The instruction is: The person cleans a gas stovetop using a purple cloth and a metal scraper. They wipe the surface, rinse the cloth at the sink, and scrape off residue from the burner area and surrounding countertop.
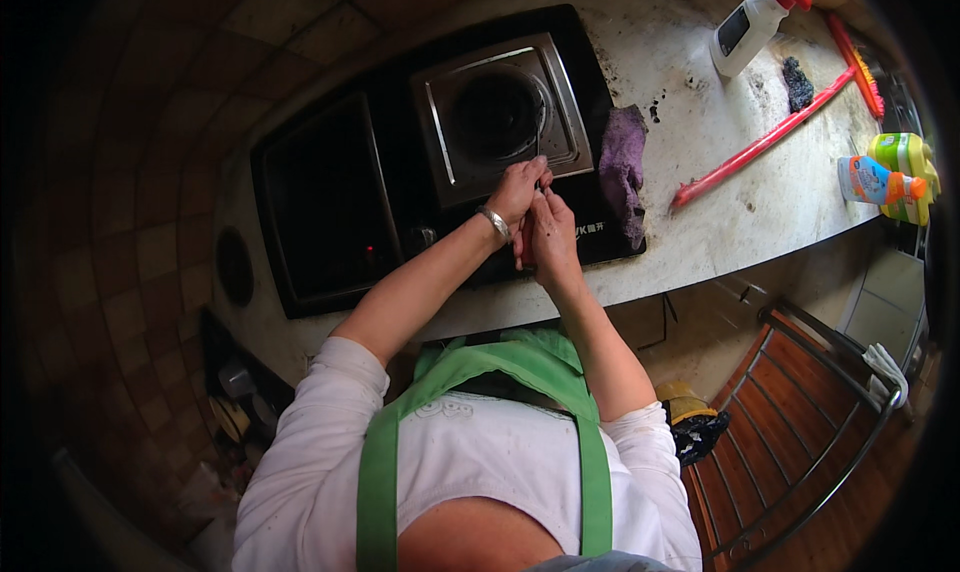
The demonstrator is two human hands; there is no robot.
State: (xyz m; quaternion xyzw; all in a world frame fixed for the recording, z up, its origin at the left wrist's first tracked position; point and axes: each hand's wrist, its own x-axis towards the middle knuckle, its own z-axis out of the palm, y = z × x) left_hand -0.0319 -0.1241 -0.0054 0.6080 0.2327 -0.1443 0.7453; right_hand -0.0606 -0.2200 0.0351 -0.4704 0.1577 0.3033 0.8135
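Both hands are close together over the front of a black built-in cooktop (397,197). My right hand (553,234) is closed around a red-handled tool (528,248) that looks like a screwdriver. Its thin metal shaft points away from me, over a square metal burner tray (454,140). My left hand (519,191), with a silver bracelet at the wrist, grips the tool near the shaft. The fingers hide most of the handle. At the tray's middle is a dark round burner recess (495,114); the shaft's tip is hard to make out there.
A purple cloth (622,167) lies over the cooktop's right edge. On the stained counter (682,144) are a white spray bottle (750,31), a black scouring pad (797,84), a red-handled brush (780,133) and cleaner bottles (870,180). A metal-framed chair (795,422) stands lower right.
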